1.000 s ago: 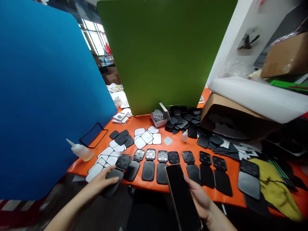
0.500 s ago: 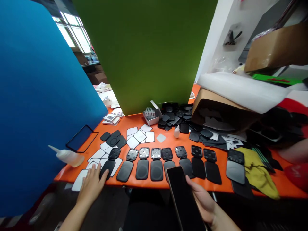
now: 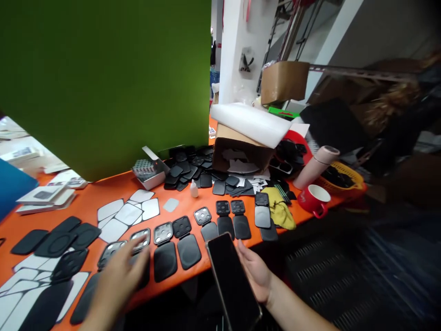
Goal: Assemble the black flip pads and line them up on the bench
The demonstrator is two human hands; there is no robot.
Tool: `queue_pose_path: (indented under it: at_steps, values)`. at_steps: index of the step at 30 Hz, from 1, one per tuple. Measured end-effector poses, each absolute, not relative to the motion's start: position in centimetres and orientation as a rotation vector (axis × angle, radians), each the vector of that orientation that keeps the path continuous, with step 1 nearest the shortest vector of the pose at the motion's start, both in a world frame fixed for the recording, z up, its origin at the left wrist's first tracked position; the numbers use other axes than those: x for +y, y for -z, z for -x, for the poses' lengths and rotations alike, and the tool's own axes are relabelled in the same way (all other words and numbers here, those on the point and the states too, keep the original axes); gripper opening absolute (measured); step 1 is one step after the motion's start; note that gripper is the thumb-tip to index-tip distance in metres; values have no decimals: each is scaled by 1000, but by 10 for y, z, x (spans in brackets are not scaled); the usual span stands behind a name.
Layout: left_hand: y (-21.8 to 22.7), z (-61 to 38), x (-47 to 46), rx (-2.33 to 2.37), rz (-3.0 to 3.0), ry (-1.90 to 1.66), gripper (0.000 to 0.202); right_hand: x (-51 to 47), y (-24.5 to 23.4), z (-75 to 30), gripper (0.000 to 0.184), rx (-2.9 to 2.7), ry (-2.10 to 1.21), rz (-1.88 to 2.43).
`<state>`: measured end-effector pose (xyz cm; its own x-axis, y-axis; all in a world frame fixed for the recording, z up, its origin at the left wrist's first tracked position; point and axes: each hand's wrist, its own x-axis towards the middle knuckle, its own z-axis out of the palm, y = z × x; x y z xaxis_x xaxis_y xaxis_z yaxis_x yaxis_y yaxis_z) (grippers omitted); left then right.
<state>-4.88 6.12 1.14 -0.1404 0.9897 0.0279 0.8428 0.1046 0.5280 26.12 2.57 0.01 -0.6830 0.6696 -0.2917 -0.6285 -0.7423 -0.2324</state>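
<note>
My right hand [image 3: 256,271] grips a smartphone [image 3: 230,280] along its right side, its dark screen facing up at the table's front edge. My left hand [image 3: 120,271], somewhat blurred, hovers over the row of hinged black cases with its thumb and fingers apart and nothing visible in them. It partly covers a black case [image 3: 140,236]. Farther right along the row lie more open cases, such as one with its lid [image 3: 182,226] folded back and one black case [image 3: 241,226] near the row's end. White rounded-square sheets [image 3: 129,213] lie behind my left hand.
Behind the row stand a small white bottle [image 3: 194,189] and an open box of small cylinders [image 3: 148,172]. Black pieces [image 3: 188,170] are heaped near a cardboard box [image 3: 237,154]. At right are a yellow cloth [image 3: 280,209], a red mug [image 3: 313,200] and a pink bottle [image 3: 317,165].
My view has swung to the right, bringing the mug and bottle into sight. My left hand has moved right from the leftmost case over the row. My right hand still holds the smartphone.
</note>
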Motion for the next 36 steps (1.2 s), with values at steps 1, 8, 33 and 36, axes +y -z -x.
queue_pose_path:
  at_steps: [1, 8, 33, 36]
  values:
    - [-14, 12, 66, 1898, -1900, -549, 44, 23, -3, -270, 51, -135, -2330, 493]
    - [1, -146, 112, 1704, -2093, -403, 70, 17, -13, -315, 53, -162, -2089, 664]
    - [-14, -109, 35, 782, -609, -691, 64, 143, -59, -287, 43, -2011, -959, 1532]
    - [-23, -105, 31, 738, -560, -666, 67, 143, -68, -283, 44, -2084, -1003, 1545]
